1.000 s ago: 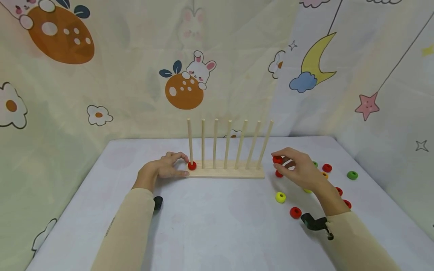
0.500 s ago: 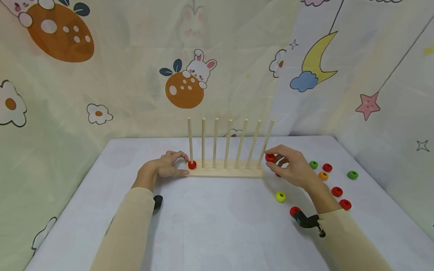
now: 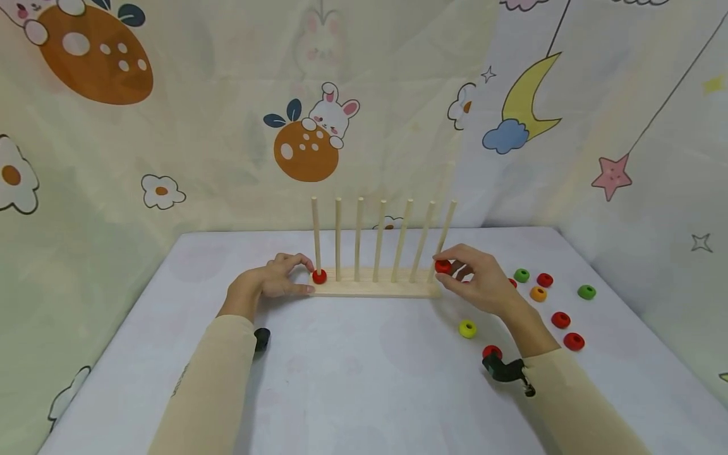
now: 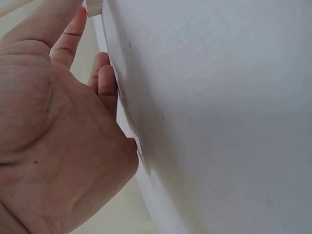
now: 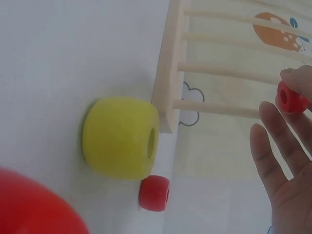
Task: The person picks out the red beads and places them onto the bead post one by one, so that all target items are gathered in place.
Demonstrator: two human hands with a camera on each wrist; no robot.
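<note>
A pale fabric backdrop (image 3: 227, 126) printed with cartoon drawings rose behind a broad, white-covered table (image 3: 364, 379). Two beige sleeves (image 3: 207, 379) reached forward over the table from its near side. Toward the far edge stood a long, light wooden rack (image 3: 375, 289): a flat rectangular base with a row of seven slim, round wooden pegs (image 3: 380, 234).

The person's left hand (image 3: 273, 278) held the left end of the rack, its thumb at the front corner and its index finger bent toward the back. At the other end, the right hand (image 3: 480, 281) pinched a glossy red round bead (image 3: 443, 266) between thumb and forefinger. In the head view that bead appeared in front of the lower part of the rightmost peg; whether the two touched could not be told.

A black wrist device (image 3: 506, 370) jutted from the right cuff. Another red bead (image 3: 320, 276) sat around the foot of the leftmost peg. To the right of the rack lay a yellow round bead (image 3: 467, 328), an orange round bead (image 3: 538, 294), two green round beads (image 3: 586, 292) and several loose red beads (image 3: 574, 342), one partly hidden by the wrist device.
</note>
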